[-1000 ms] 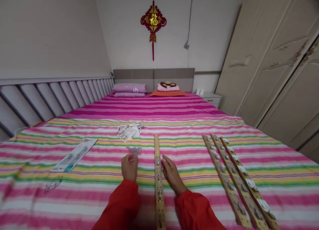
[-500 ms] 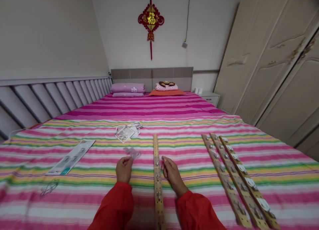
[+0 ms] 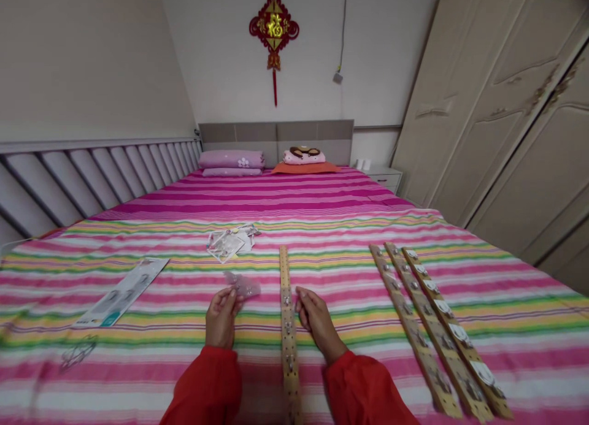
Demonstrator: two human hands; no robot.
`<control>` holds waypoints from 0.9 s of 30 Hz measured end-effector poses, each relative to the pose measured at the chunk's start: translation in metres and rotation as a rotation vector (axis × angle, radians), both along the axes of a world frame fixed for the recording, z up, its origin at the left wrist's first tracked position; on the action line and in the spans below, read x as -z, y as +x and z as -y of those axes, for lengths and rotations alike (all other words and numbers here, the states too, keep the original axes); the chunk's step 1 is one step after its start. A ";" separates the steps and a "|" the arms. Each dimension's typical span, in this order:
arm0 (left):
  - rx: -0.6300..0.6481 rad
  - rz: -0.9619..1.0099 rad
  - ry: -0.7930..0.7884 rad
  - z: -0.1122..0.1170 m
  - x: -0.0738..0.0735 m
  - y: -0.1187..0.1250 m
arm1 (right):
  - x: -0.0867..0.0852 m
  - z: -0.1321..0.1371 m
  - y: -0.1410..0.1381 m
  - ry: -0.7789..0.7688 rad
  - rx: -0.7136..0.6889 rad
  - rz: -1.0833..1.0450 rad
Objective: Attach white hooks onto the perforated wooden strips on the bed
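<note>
Standing in the room looking over this bed (image 3: 334, 253), and I'd call it well along but not finished. Over toward the right edge there are three wooden strips (image 3: 432, 324) side by side, all fitted with little hooks along their length; the outermost has white-backed ones. My guess is those are done.

The one in hand is the lone wooden strip (image 3: 283, 267) in the middle, running from the near edge toward the headboard (image 3: 254, 134). Its nearer part has several metal hooks (image 3: 288, 327) on it, but the far end is bare wood with holes, so I'd say that stretch is what's left.

Left hand (image 3: 221, 317) is pinching a clear film (image 3: 248, 288) with a couple of metal bits on it, just left of the strip. Right hand (image 3: 319, 321) is just right of it, fingers curled and thumb close to the forefinger; can't tell if there's something tiny between them.

Toward the left edge there's a flat pack (image 3: 124, 293) with more hooks showing, so supplies look okay. Heap of wrappers (image 3: 232, 242) farther up, probably used packaging.
</note>
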State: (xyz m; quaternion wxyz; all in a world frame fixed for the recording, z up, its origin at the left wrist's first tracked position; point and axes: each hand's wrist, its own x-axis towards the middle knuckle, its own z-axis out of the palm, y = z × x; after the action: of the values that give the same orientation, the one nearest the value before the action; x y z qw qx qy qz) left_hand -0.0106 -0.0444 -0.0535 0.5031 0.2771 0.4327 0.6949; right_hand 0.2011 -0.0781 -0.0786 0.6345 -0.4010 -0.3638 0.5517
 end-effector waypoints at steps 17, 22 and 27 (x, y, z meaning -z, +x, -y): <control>0.153 0.116 0.058 0.004 -0.007 0.005 | -0.003 0.000 0.001 -0.033 -0.008 -0.057; -0.020 -0.245 0.026 0.000 -0.010 0.000 | -0.002 -0.001 0.001 -0.044 -0.014 -0.060; -0.079 -0.715 -0.008 -0.010 -0.016 -0.009 | -0.001 -0.002 0.001 -0.042 -0.009 -0.058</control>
State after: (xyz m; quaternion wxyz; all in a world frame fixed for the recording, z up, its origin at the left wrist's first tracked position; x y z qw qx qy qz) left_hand -0.0197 -0.0345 -0.0373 0.2937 0.4837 0.5944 0.5714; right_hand 0.2026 -0.0759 -0.0778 0.6338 -0.3963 -0.3353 0.5734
